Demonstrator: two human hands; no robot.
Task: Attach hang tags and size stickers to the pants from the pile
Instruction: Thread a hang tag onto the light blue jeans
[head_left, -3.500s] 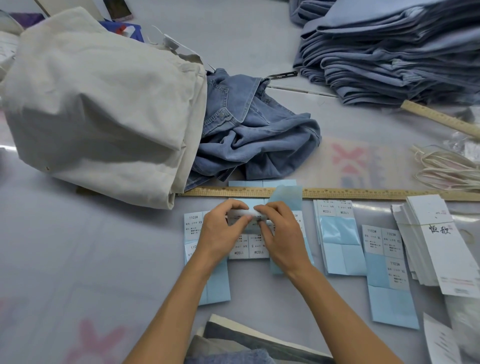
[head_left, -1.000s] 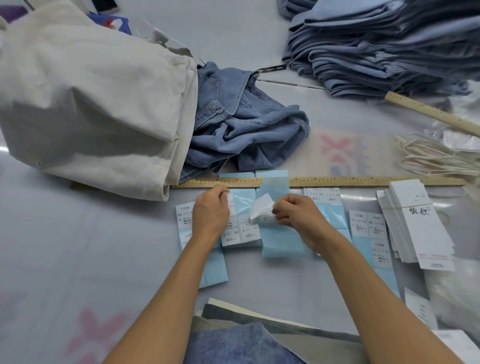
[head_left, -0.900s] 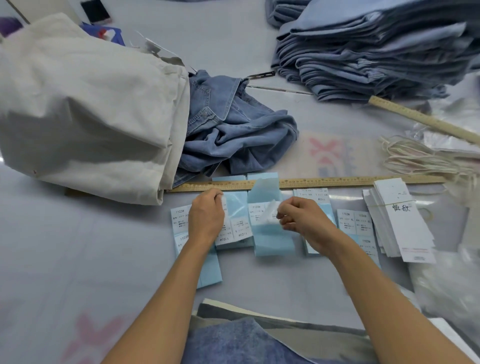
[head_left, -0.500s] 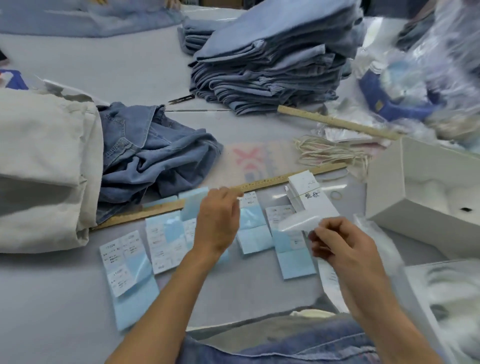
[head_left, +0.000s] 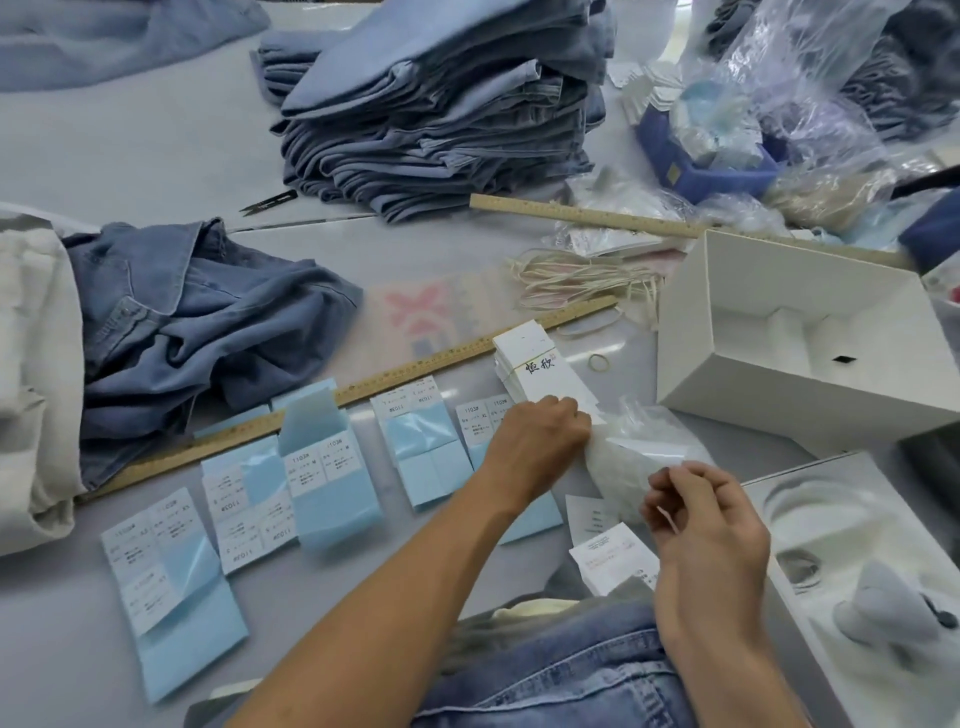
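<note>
The right hand (head_left: 709, 525), nearest, pinches a small pale sticker (head_left: 666, 517) between curled fingertips. Just beyond, the left hand (head_left: 537, 441) grips a crumpled clear plastic bag (head_left: 631, 462) beside the banded hang tags (head_left: 540, 371). Blue sticker sheets (head_left: 311, 488) line a wooden ruler (head_left: 363, 387). Farther back stands the folded pants pile (head_left: 436, 109).

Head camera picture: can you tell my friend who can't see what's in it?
A person's left hand reaches to a clear plastic bag beside a banded stack of white hang tags, while the right hand pinches a small sticker. Blue sticker sheets line a wooden ruler, with folded blue denim pants stacked behind.
</note>
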